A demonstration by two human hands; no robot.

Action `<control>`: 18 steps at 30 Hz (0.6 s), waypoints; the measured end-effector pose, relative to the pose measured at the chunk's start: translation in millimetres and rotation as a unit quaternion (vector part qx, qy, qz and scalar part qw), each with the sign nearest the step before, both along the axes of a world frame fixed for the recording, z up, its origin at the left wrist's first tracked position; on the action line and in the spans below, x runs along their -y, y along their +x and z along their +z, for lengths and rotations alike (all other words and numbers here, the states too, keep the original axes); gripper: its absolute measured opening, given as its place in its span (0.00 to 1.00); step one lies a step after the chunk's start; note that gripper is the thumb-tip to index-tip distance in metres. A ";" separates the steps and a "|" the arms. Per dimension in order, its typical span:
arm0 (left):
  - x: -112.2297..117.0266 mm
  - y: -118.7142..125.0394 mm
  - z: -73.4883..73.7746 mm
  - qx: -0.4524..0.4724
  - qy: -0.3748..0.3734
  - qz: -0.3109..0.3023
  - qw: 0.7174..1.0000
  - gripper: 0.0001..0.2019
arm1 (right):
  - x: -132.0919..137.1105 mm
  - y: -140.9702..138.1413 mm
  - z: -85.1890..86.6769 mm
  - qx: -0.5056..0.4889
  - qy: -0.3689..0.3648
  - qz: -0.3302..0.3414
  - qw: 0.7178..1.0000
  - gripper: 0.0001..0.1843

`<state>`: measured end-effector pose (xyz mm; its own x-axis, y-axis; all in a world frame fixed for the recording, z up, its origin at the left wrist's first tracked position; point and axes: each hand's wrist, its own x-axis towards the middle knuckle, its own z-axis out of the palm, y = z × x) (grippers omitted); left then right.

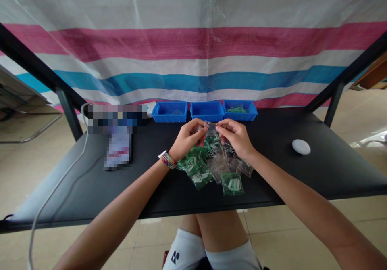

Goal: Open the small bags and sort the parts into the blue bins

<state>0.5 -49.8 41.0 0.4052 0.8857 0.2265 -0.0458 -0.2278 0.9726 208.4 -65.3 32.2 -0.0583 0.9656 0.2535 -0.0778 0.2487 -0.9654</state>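
Between my two hands is a small clear plastic bag (211,127), raised over the pile on the black table. My left hand (189,137) pinches its left side, and my right hand (237,138) pinches its right side. What lies inside that bag is too small to make out. Below the hands are several green bags (197,163) holding whitish pieces. Clear bags (218,166) and thin metal pieces (218,145) lie beside them, partly hidden by my right hand. One green bag with white pieces (232,184) rests nearest the table's front edge.
Three blue trays stand in a row behind the hands: left (169,118), middle (207,118) and right (242,117), the right one holding green bags. A white rounded object (301,147) lies right. A white cable (60,179) and a pixelated object (119,141) are left.
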 end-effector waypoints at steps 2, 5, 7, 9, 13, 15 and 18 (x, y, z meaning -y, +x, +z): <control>0.2 -0.2 0.3 0.004 -0.006 -0.002 1.000 0.19 | 0.7 0.2 -0.3 -0.009 -0.015 0.013 1.000 0.15; 0.4 0.2 0.7 0.008 -0.012 0.003 1.000 0.20 | 2.0 -0.1 -1.2 -0.028 -0.029 0.012 0.999 0.17; 0.3 0.8 0.6 0.011 -0.008 0.018 1.000 0.20 | 3.2 -0.2 -1.9 -0.050 -0.037 0.022 0.998 0.17; -0.1 1.0 -0.1 0.015 -0.003 0.039 0.999 0.21 | 4.8 0.0 -2.2 -0.074 -0.040 0.044 0.995 0.16; -1.1 -0.6 -1.9 0.024 -0.025 0.043 0.998 0.24 | 7.3 1.0 1.6 -0.085 -0.009 0.049 0.995 0.17; -0.6 -1.6 -2.1 0.034 -0.044 0.018 0.998 0.26 | 7.7 1.4 5.5 -0.061 0.016 0.023 0.998 0.17; 1.4 -1.3 -1.0 0.035 -0.048 -0.008 0.998 0.24 | 7.1 1.8 10.0 -0.014 0.042 -0.011 0.999 0.17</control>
